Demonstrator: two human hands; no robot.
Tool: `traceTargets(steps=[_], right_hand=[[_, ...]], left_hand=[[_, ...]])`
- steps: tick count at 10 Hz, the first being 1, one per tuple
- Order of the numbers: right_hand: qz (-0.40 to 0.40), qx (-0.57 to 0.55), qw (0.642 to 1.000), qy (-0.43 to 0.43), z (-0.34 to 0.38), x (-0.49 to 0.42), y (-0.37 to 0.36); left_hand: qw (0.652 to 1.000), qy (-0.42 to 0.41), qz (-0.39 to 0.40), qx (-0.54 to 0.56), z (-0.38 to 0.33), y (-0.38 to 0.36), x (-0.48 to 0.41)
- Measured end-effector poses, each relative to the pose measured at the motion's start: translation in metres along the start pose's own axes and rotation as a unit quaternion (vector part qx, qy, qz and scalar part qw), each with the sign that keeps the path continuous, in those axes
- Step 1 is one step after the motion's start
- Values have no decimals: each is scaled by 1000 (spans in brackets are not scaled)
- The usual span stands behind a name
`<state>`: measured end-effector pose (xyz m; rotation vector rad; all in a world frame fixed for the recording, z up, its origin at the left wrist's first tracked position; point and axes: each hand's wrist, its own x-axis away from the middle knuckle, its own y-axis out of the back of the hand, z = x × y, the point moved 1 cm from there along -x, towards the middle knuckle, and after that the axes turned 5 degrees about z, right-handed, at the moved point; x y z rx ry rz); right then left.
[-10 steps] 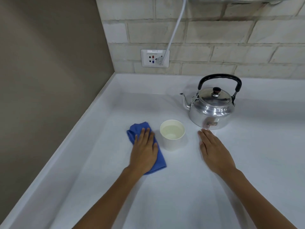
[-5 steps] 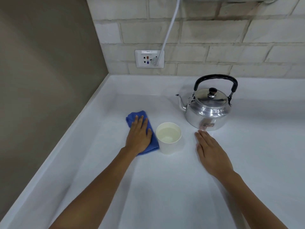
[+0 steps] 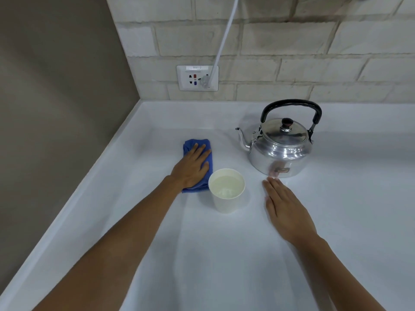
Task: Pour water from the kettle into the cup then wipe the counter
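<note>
On a white counter (image 3: 224,254) set into a brick-walled corner, a person wiped with a blue cloth (image 3: 190,144), the left hand (image 3: 190,167) pressed flat on it, fingers slightly spread and pinching nothing. Over the previous second the cloth had slid away from the person, from beside the cup (image 3: 226,189) toward the back wall, so that its near end lay just left of the cup's rim and its far end reached further up the counter. The right hand (image 3: 285,212) had stayed flat and open on the bare surface, fingertips just short of the kettle (image 3: 280,151), touching neither kettle nor cup. The cup stood upright between the hands, holding water; the kettle sat upright behind it, lid on, spout pointing left. Pouring appeared finished and wiping was under way, with only a strip left of the cup covered. The full cup close by the cloth looked easy to knock.
</note>
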<state>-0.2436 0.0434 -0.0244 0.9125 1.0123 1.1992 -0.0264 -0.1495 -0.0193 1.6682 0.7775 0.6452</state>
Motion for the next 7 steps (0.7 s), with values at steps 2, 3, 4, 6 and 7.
traceTargets(steps=[2, 3, 4, 6, 7], right_hand=[[3, 1, 1000, 0, 0, -1, 0], [3, -2, 1000, -3, -1, -1, -1], [1, -3, 1000, -3, -1, -2, 0], [1, -9, 1000, -2, 0, -1, 1], [-3, -15, 1000, -7, 0, -1, 1]], left_hand=[[999, 15, 44, 20, -2, 2, -34], [997, 7, 55, 48, -1, 5, -38], [997, 2, 55, 55, 0, 6, -38], [995, 18, 89, 51, -3, 11, -37], [996, 30, 51, 65, -7, 16, -34]])
